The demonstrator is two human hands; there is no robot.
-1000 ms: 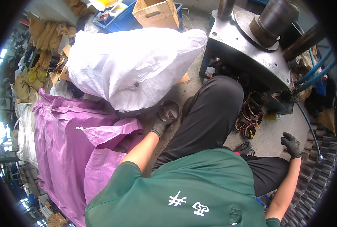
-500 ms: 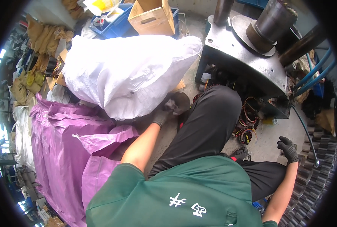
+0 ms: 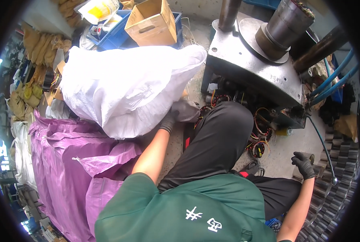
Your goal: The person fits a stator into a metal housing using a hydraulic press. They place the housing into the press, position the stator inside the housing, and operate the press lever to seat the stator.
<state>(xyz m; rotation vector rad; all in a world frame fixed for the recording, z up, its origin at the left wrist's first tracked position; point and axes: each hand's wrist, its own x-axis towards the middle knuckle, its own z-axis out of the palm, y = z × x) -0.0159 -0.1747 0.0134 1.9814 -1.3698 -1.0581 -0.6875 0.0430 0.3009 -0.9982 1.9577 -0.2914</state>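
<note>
My left hand (image 3: 170, 118), in a dark grey glove, is closed on a shiny grey metal cylinder (image 3: 188, 112). It is beside the lower right edge of a big white woven sack (image 3: 123, 88), just left of my raised knee. Blur hides the cylinder's finer shape. My right hand (image 3: 304, 165), also gloved, is low on the right, with its fingers bent around a short metal cylinder (image 3: 309, 157) that shows partly behind it. Close to that hand stand rows of similar metal cylinders (image 3: 343, 173).
A purple woven sack (image 3: 62, 161) fills the left side. Behind the white sack are a cardboard box (image 3: 151, 24) and a blue crate (image 3: 121, 36). A heavy metal press (image 3: 252, 60) stands ahead on the right, with wired coils (image 3: 262, 125) beneath it. A thin hose (image 3: 322, 143) hangs near the cylinders.
The cylinder in my left hand has turned from its dark round end to its shiny side. At my right hand, a metal cylinder now shows. The whole view has shifted slightly.
</note>
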